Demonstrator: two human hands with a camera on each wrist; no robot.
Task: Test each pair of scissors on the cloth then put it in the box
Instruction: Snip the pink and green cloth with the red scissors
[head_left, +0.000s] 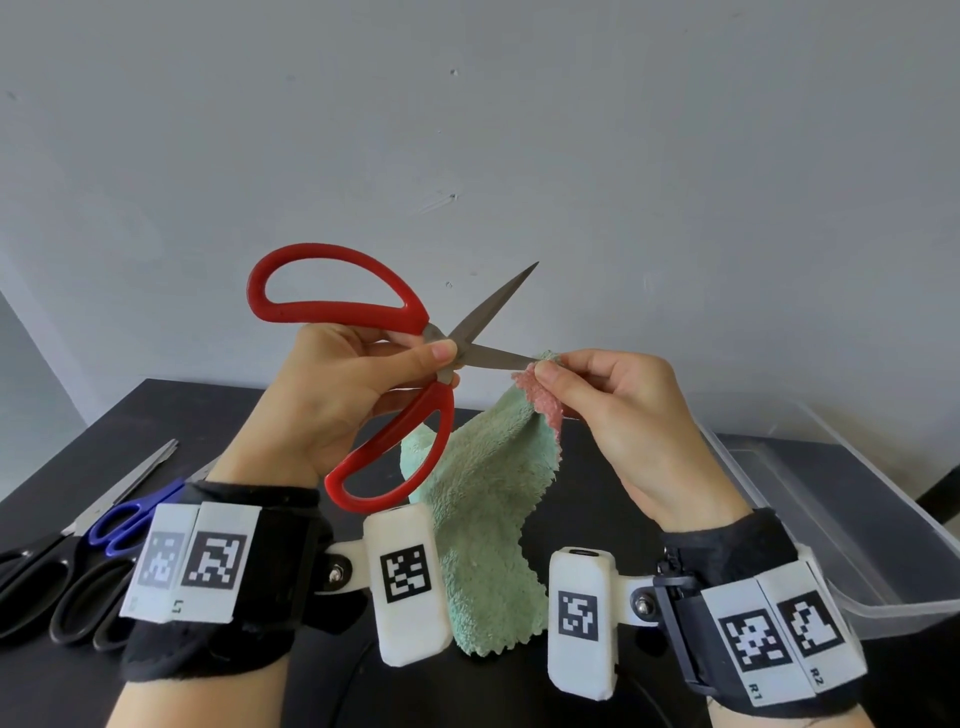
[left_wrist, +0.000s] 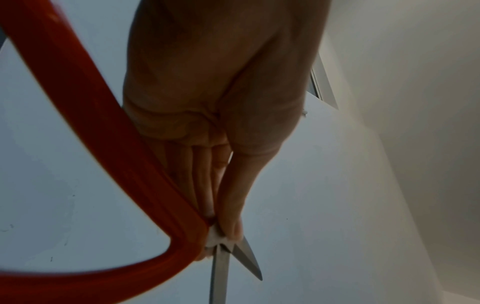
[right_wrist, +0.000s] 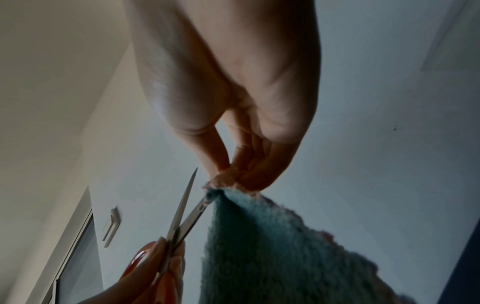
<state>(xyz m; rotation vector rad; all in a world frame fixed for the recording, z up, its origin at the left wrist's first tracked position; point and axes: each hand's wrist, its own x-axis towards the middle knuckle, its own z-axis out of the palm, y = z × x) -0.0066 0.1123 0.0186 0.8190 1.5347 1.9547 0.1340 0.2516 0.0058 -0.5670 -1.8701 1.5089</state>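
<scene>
My left hand (head_left: 363, 374) grips the red-handled scissors (head_left: 332, 306) near the pivot, held up above the table with blades spread. The lower blade (head_left: 498, 357) touches the top corner of the green cloth (head_left: 483, 499), whose reverse side is pink. My right hand (head_left: 597, 384) pinches that corner between thumb and fingers, and the cloth hangs down from it. In the right wrist view the blade tip meets the cloth (right_wrist: 272, 246) just below my fingertips (right_wrist: 249, 176). The left wrist view shows the red handle (left_wrist: 85, 133) and open blades (left_wrist: 233, 261).
On the black table (head_left: 597, 467) at the left lie blue-handled scissors (head_left: 130, 514) and black-handled scissors (head_left: 47, 577). A clear plastic box (head_left: 831, 509) stands at the right. A grey wall rises behind the table.
</scene>
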